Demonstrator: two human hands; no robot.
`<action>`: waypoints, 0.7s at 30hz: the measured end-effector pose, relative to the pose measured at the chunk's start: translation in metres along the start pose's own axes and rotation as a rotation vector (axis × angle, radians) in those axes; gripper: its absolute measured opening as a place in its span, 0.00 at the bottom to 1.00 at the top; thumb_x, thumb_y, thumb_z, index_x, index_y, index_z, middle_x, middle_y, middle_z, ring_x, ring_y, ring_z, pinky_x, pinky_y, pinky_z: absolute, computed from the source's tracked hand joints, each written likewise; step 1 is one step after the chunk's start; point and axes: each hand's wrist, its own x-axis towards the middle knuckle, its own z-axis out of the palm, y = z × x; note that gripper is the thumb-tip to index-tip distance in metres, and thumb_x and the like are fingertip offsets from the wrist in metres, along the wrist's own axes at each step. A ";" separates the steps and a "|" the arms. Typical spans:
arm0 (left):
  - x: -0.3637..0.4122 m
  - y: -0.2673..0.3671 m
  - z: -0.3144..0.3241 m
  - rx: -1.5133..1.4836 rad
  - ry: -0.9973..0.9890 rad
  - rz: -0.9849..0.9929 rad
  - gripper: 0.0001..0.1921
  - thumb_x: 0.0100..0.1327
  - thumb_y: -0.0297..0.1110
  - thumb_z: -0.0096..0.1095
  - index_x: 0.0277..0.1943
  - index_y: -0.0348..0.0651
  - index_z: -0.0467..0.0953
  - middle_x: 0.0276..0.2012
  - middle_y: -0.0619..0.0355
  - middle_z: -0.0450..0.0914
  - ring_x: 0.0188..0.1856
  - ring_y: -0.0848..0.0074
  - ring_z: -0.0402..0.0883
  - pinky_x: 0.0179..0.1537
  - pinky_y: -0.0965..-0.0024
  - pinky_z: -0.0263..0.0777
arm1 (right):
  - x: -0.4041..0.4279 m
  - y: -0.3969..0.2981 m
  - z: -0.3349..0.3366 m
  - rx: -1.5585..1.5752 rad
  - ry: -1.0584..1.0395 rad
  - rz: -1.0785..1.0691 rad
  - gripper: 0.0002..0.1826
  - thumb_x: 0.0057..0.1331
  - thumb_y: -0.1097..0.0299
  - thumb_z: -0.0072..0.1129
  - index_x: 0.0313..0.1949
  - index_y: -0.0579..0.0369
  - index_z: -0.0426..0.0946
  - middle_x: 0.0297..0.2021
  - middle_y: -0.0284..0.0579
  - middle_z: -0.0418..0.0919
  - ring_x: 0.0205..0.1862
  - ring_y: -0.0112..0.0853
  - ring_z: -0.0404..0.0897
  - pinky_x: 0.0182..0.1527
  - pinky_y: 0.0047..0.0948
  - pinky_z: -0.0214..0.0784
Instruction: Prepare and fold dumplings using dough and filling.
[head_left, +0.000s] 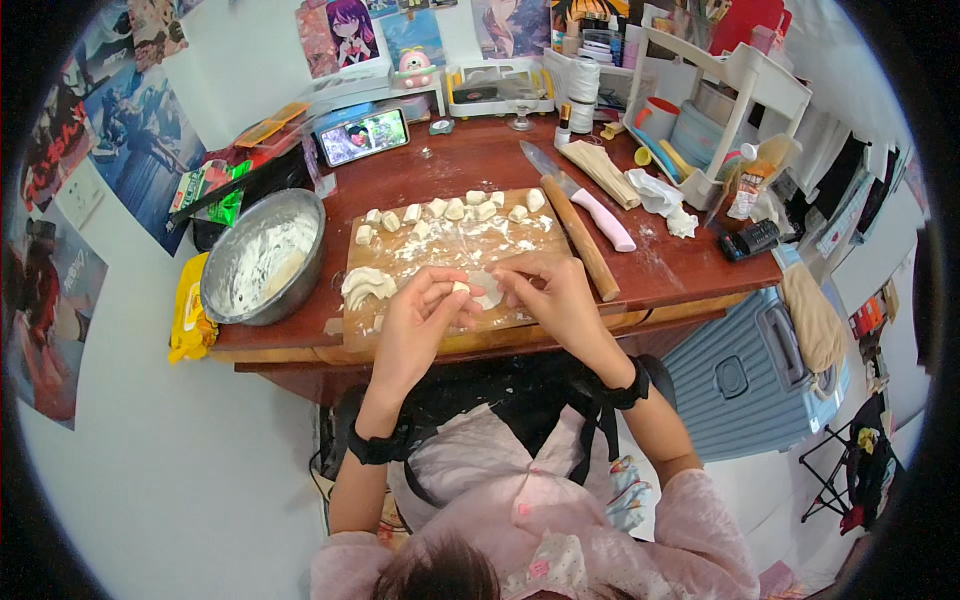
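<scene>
A small lump of dough (460, 286) sits between the thumb and fingers of my left hand (420, 311), above the front of a floured wooden cutting board (450, 251). My right hand (551, 289) is beside it, thumb and fingertips pinched together; whether anything is between them is too small to see. Between the hands shows a pale flat dough round (490, 291), partly hidden by fingers. Several cut dough pieces (454, 209) lie along the board's far side. A larger folded mass of dough (367, 286) rests at its left. Against the board's right edge leans a wooden rolling pin (581, 240).
A flour-coated metal bowl (311, 255) stands left of the board. To the right lies a knife with a pink handle (604, 219), near crumpled tissue (660, 193) and a black remote control (750, 240). Behind are a propped phone (364, 137) and a white shelf rack (709, 187).
</scene>
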 end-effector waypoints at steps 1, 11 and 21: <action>0.000 0.000 -0.001 -0.004 0.001 -0.003 0.09 0.70 0.26 0.52 0.50 0.32 0.71 0.38 0.50 0.82 0.34 0.81 0.79 0.37 0.78 0.75 | 0.000 0.000 0.001 -0.001 -0.005 -0.001 0.09 0.63 0.70 0.60 0.37 0.63 0.82 0.26 0.49 0.82 0.24 0.30 0.82 0.28 0.27 0.72; 0.000 -0.001 -0.003 0.080 0.068 0.032 0.06 0.68 0.27 0.57 0.43 0.33 0.76 0.31 0.62 0.77 0.28 0.86 0.73 0.31 0.81 0.68 | 0.005 0.005 0.003 -0.066 0.021 -0.038 0.09 0.56 0.73 0.67 0.27 0.64 0.76 0.25 0.41 0.75 0.24 0.25 0.72 0.28 0.24 0.64; 0.002 -0.006 -0.004 0.110 0.132 0.062 0.10 0.68 0.26 0.56 0.49 0.31 0.77 0.35 0.58 0.80 0.30 0.84 0.75 0.35 0.81 0.70 | 0.013 0.008 0.012 -0.065 0.028 -0.144 0.07 0.61 0.74 0.61 0.37 0.64 0.81 0.35 0.46 0.82 0.33 0.30 0.80 0.36 0.25 0.70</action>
